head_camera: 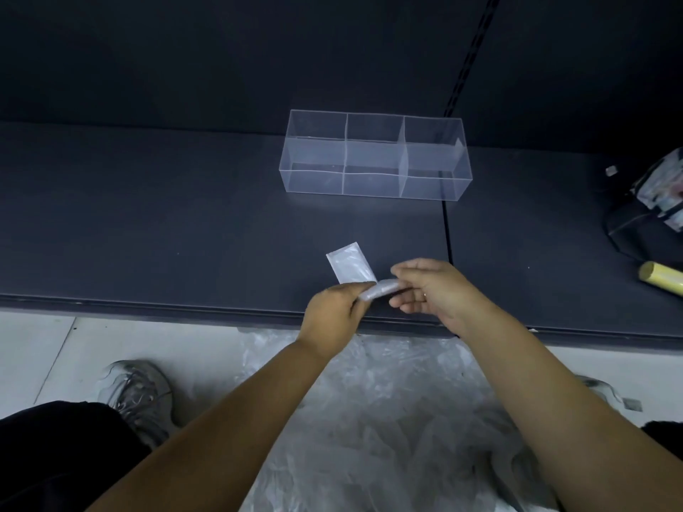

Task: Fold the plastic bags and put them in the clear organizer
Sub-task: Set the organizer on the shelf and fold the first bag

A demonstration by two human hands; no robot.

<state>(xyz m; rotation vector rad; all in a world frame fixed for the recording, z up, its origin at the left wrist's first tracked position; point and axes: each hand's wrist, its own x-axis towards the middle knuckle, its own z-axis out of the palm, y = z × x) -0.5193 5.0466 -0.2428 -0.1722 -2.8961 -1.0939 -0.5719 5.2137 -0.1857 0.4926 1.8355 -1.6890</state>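
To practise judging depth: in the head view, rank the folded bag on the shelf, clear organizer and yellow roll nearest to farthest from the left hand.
1. folded bag, just beyond the left hand
2. clear organizer, farther back on the shelf
3. yellow roll, far right

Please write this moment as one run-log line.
left hand: pinches folded translucent plastic bag | right hand: pinches same bag | clear divided plastic organizer: no bag seen inside

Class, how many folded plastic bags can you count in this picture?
2. A flat bag lies on the shelf; a rolled bag is held between left hand and right hand. Floor plastic may hide more.
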